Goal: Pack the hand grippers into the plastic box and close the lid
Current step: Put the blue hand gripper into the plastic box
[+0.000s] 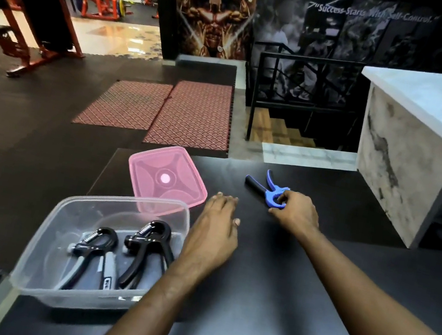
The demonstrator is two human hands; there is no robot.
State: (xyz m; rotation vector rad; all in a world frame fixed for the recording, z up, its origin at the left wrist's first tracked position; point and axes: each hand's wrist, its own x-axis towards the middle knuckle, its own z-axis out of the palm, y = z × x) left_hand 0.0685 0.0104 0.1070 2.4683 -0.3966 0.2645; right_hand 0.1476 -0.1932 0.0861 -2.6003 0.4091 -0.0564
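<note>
A clear plastic box stands at the table's near left with two black hand grippers inside, one on the left and one on the right. The pink lid lies flat just behind the box. A blue hand gripper lies on the table to the right, handles pointing away. My right hand has its fingers pinched on the blue gripper's ring end. My left hand rests palm down on the table beside the box's right wall, fingers spread, holding nothing.
The black table has its left edge just past the box. A marble-look counter stands at the right rear. Beyond the table are red floor mats, a railed stairwell and red gym machines.
</note>
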